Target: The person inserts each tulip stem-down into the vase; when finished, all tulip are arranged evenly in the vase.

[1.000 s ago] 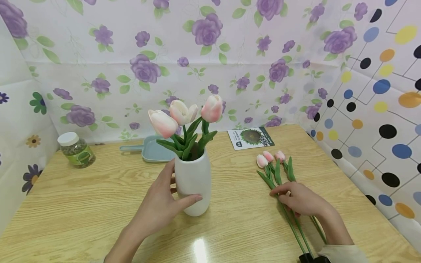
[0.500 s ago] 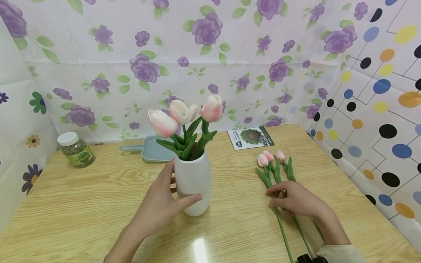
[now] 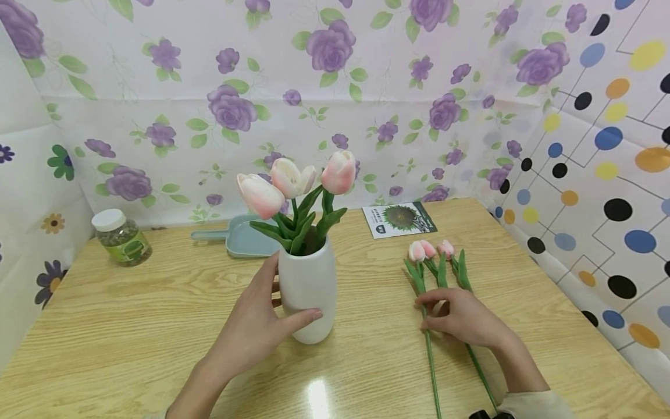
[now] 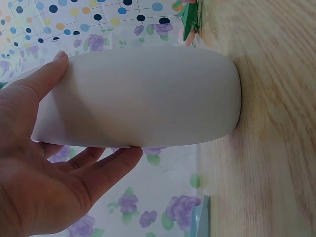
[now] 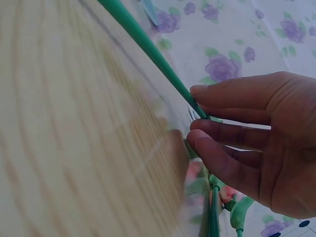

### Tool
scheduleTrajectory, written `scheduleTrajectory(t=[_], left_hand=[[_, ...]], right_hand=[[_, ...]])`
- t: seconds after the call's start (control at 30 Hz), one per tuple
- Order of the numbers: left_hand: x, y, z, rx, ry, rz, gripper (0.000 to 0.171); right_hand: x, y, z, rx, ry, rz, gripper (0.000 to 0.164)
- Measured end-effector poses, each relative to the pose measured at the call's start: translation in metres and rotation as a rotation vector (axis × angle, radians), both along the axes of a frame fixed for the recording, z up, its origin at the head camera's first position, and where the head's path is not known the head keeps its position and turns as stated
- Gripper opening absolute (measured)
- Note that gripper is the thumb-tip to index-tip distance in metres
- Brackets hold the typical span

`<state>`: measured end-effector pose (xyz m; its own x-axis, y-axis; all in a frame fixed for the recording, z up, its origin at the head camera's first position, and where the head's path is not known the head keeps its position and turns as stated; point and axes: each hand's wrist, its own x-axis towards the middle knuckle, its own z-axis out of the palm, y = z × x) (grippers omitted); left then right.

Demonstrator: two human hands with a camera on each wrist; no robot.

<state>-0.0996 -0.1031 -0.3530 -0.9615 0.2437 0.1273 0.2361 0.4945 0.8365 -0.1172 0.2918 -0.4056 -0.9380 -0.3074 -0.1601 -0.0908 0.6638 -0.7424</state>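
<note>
A person's two bare hands work at a wood-grain table [image 3: 157, 326]. The left hand [image 3: 264, 320] reaches up from the lower left and wraps round the side of a white vase [image 3: 309, 294], thumb across the front, the other fingers going behind. The vase stands upright near the middle of the table, with three pale pink tulips [image 3: 339, 173] in it. The right hand [image 3: 466, 317] comes in from the lower right, palm down, thumb and fingers pinching the green stem of one pink tulip [image 3: 431, 355]. That flower lies to the right of the vase, well apart from it, its bloom pointing away from the person. Two more tulips [image 3: 446, 249] lie just beside it, partly under the right hand.

The left wrist view, turned sideways, shows what the head view hides: fingers along the vase's far side, and its base meeting the table. The right wrist view shows the held stem meeting the fingertips, with leaves and other stems beyond. Only the head view takes in the flowers standing in the vase, a lidded jar [image 3: 122, 240] at the far left and a sunflower packet [image 3: 399, 219] behind the loose tulips. A pale blue dustpan [image 3: 251, 237] lies behind the vase.
</note>
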Motion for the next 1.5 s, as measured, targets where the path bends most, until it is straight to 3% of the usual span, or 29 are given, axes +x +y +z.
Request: scheduleTrajectory(t=[0.33,0.67,0.93,1.3,1.5], left_hand=[[0.0006,-0.0001,0.0011,0.0,-0.008,0.004,0.103],[0.0004,0.0007,0.0015,-0.006,-0.008,0.002,0.103],[0.0005,0.0007,0.0018,-0.014,-0.009,0.006,0.104],[0.0004,0.0008,0.0015,-0.012,-0.009,0.003,0.104],[0.0002,0.0008,0.0013,-0.013,-0.011,0.004,0.103]], right_hand=[[-0.0007,-0.0031,-0.0027,-0.028,0.01,-0.013,0.042],[-0.0006,-0.0035,-0.0047,-0.251,-0.044,-0.058,0.051],[-0.0022,-0.0071,-0.0064,-0.324,-0.071,-0.118,0.049],[-0.0025,-0.0074,-0.0058,-0.432,-0.064,-0.062,0.051],[-0.0029,-0.0092,-0.0054,-0.451,-0.051,-0.079,0.051]])
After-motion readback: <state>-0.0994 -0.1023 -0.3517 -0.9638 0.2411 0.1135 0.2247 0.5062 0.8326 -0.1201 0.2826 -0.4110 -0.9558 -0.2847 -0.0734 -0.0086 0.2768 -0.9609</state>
